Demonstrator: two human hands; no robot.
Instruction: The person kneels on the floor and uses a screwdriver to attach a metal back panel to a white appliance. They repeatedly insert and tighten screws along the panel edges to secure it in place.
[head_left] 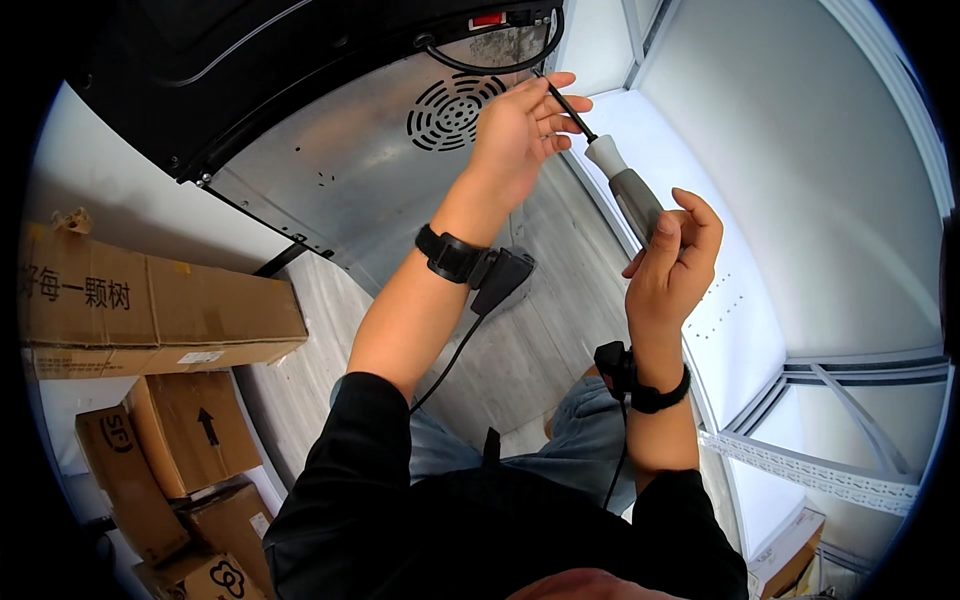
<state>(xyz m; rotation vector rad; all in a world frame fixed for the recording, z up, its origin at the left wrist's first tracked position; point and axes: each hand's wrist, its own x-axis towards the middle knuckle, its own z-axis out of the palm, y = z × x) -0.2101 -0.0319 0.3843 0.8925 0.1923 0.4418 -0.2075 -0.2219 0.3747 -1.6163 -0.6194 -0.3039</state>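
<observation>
A screwdriver [633, 198] with a grey handle and a long dark shaft slants up toward the back edge of a metal-backed appliance [370, 190]. My right hand [672, 262] is closed around the handle's lower end. Up by the tip, my left hand [518, 135] has its thumb and fingers about the shaft, the thumb on one side and partly curled fingers on the other. The tip points at the panel's corner, just below a black cable [490, 70]; whether a screw sits there is too small to tell.
The appliance's panel has a round slotted vent [457, 112] and a red switch [488, 19] above it. Cardboard boxes [195, 425] are stacked at the left. A white metal-framed shelf [745, 330] stands close on the right. Wired black bands [455, 257] circle both wrists.
</observation>
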